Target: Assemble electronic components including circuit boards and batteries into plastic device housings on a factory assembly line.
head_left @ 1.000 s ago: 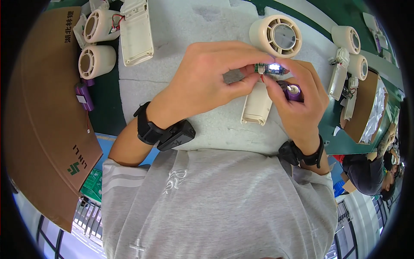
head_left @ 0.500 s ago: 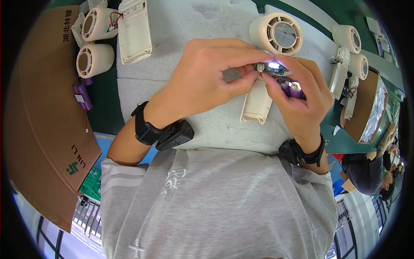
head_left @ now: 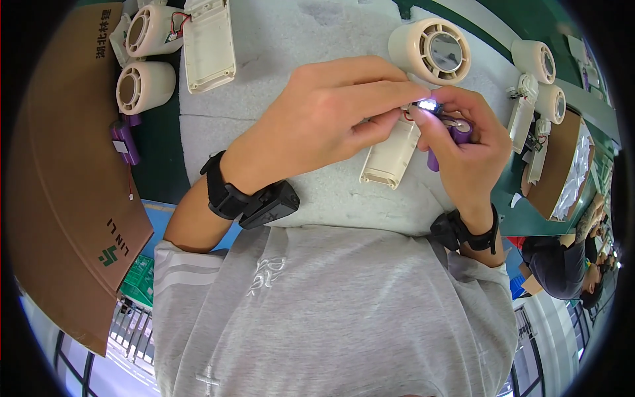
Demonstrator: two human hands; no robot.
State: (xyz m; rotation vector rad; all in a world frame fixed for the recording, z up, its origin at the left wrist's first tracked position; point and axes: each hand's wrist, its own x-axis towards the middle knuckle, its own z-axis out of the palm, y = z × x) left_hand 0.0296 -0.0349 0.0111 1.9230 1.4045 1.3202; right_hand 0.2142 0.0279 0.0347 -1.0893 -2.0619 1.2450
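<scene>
My right hand [head_left: 463, 142] grips a purple cylindrical battery [head_left: 456, 135] with a small lit component and red wires at its top. My left hand [head_left: 331, 119] reaches across and pinches that small part [head_left: 426, 107] at the battery's end with thumb and fingers. Just below both hands a cream plastic handle shell [head_left: 390, 155] lies on the white foam mat [head_left: 278, 66]. Both wrists wear black straps.
Cream round fan housings [head_left: 430, 49] [head_left: 145, 86] [head_left: 155, 30] and another handle shell [head_left: 208, 43] lie on the bench. A purple battery [head_left: 124, 142] rests at left beside a brown cardboard box [head_left: 66, 198]. More fan parts [head_left: 536, 106] and a second box sit at right. Another person [head_left: 562, 264] is at far right.
Both hands stay together at the battery; the left fingers have shifted slightly along the small part, and the battery has tilted a little in the right hand.
</scene>
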